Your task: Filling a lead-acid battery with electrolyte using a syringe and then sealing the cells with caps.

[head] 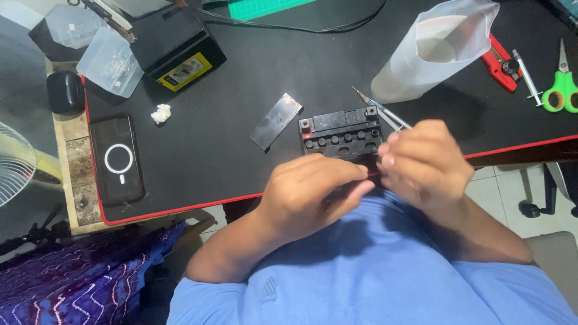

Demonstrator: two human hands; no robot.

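A small black battery [341,133] with a row of round cell holes on top sits at the near edge of the black desk mat [241,72]. My left hand [313,189] curls against the battery's near side, fingertips touching it. My right hand [424,165] is closed on a thin syringe [380,111] whose needle tip points up and left past the battery's right end. A flat black cover strip [276,121] lies loose just left of the battery.
A cut translucent plastic jug [436,48] stands behind the battery. Red cutter [500,63], second syringe [527,77] and green scissors [561,90] lie at right. A larger black battery [176,47], clear boxes [110,62], a tissue wad [161,113] and a phone [117,159] are at left.
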